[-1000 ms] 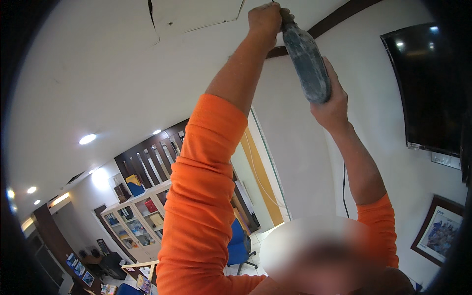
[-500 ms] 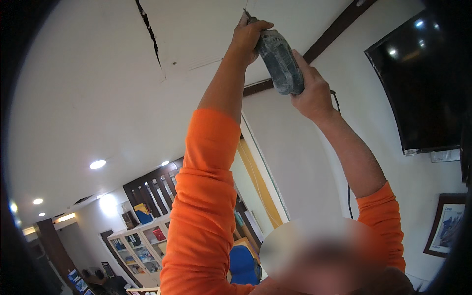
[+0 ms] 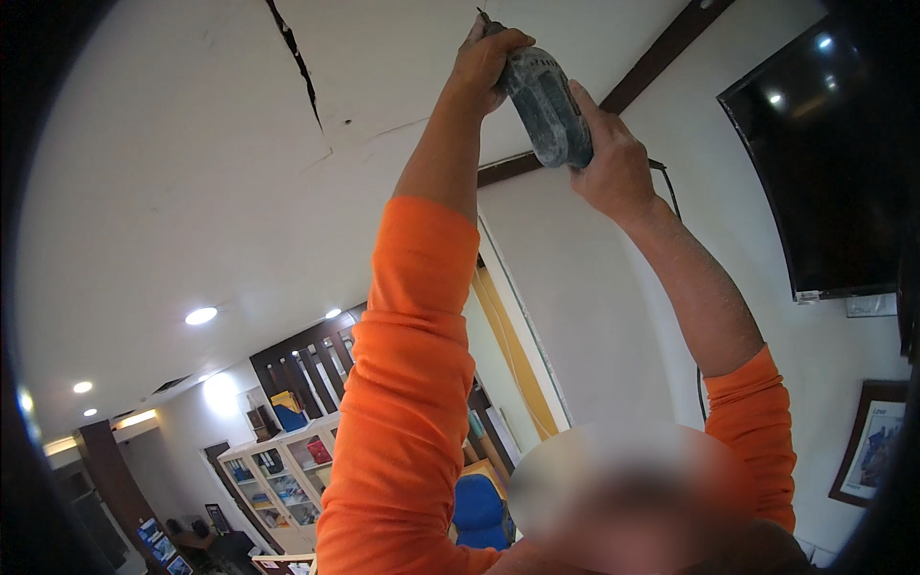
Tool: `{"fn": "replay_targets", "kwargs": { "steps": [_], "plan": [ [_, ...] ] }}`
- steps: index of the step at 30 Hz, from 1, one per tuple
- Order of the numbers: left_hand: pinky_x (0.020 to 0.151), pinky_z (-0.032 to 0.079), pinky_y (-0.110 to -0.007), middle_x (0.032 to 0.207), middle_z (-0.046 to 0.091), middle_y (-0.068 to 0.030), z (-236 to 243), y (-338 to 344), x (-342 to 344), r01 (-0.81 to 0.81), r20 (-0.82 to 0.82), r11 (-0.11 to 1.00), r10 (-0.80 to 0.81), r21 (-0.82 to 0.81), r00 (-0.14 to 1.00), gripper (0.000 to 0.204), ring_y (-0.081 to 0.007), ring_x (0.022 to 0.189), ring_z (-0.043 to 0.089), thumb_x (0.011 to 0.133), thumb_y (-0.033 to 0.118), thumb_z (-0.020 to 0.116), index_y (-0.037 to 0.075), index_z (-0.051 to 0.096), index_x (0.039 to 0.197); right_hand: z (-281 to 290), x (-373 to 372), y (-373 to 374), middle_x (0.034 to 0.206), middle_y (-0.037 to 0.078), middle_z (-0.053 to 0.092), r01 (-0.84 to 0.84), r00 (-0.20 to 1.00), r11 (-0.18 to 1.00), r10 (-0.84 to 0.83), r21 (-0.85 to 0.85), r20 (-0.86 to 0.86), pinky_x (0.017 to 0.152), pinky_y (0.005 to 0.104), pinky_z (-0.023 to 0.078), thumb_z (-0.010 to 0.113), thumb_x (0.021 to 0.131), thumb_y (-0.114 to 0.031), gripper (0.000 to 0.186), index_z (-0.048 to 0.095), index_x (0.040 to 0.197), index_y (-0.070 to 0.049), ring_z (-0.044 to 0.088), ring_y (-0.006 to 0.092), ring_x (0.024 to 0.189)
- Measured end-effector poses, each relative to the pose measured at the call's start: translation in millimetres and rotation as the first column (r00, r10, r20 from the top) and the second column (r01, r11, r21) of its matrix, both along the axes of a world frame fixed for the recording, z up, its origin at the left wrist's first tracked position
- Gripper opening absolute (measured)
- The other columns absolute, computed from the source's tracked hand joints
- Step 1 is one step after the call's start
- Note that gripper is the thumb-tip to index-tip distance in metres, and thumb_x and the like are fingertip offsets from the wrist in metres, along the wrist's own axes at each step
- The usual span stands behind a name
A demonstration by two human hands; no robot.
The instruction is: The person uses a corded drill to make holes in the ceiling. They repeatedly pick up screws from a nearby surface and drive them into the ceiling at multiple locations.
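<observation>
Overhead, a dusty grey corded power drill [image 3: 546,107] is raised to the white ceiling [image 3: 192,172], its thin bit pointing up. My left hand [image 3: 482,65] is wrapped round its front end, just below the chuck. At the rear, my right hand [image 3: 615,158] grips the handle, most of which is hidden behind the drill body and my fingers. A black cord [image 3: 671,190] hangs down behind my right forearm. Whether the bit is inside the ceiling I cannot tell.
The ceiling has a long dark crack [image 3: 293,53] and a small hole [image 3: 347,122]. A dark wooden beam [image 3: 661,57] runs close to the drill. On the right wall hang a black television [image 3: 834,163] and a framed picture [image 3: 874,443]. Shelving cabinets [image 3: 287,479] stand below left.
Both hands and the drill have risen slightly in view. The ceiling and room have shifted a little to the right. My grip on the drill looks the same.
</observation>
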State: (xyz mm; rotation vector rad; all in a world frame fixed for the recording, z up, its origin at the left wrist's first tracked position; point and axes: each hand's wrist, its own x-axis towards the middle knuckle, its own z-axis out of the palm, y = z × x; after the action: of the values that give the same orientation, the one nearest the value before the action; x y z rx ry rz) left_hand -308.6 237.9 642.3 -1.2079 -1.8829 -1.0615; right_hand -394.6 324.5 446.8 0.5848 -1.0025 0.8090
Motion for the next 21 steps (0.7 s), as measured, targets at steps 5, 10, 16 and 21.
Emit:
{"fn": "replay_targets", "kwargs": {
  "steps": [5, 10, 16, 21],
  "plan": [
    [0.072, 0.061, -0.037, 0.091, 0.061, -0.0115, -6.7, 4.5, 4.3, -0.065, -0.031, 0.998, 0.065, 0.015, 0.997, 0.027, -0.0217, 0.076, 0.065, 0.09, 0.011, 0.067, 0.002, 0.056, 0.113, 1.7, -4.2, -1.4, 0.115, 0.019, 0.066, 0.04, 0.999, 0.999, -0.04, 0.0, 0.019, 0.085, 0.0453, 0.063, 0.087, 0.071, -0.01, 0.109, 0.025, 0.16, -0.012, 0.068, 0.0344, 0.108],
    [0.06, 0.053, -0.032, 0.084, 0.055, -0.0068, 29.9, -4.8, -12.1, 0.018, 0.012, 0.998, -0.017, -0.057, 1.0, 0.016, -0.0191, 0.071, 0.059, 0.09, 0.006, 0.062, 0.007, 0.052, 0.102, 8.5, 4.3, -3.8, 0.115, 0.018, 0.067, 0.06, 0.998, 0.998, -0.061, -0.037, -0.026, 0.085, 0.0454, 0.063, 0.085, 0.071, -0.009, 0.106, 0.027, 0.16, -0.011, 0.068, 0.0347, 0.108],
    [0.059, 0.052, -0.032, 0.08, 0.054, -0.0044, 19.2, 9.7, 4.8, -0.013, 0.025, 1.0, 0.013, 0.005, 1.0, 0.014, -0.0173, 0.067, 0.057, 0.09, 0.006, 0.062, 0.007, 0.052, 0.1, 17.2, 5.8, -0.3, 0.115, 0.019, 0.067, 0.061, 0.997, 0.997, -0.063, -0.056, -0.032, 0.086, 0.0453, 0.063, 0.085, 0.072, -0.009, 0.104, 0.028, 0.159, -0.011, 0.068, 0.0341, 0.108],
    [0.058, 0.051, -0.032, 0.08, 0.055, -0.0046, 31.2, 2.4, 2.7, 0.021, 0.05, 0.999, -0.019, -0.033, 0.999, 0.011, -0.0169, 0.067, 0.057, 0.09, 0.006, 0.061, 0.007, 0.054, 0.099, 22.5, 7.6, -2.0, 0.113, 0.018, 0.068, 0.07, 0.997, 0.996, -0.073, -0.058, -0.04, 0.087, 0.0453, 0.063, 0.086, 0.071, -0.009, 0.105, 0.028, 0.159, -0.012, 0.068, 0.0332, 0.109]
  ]
}}
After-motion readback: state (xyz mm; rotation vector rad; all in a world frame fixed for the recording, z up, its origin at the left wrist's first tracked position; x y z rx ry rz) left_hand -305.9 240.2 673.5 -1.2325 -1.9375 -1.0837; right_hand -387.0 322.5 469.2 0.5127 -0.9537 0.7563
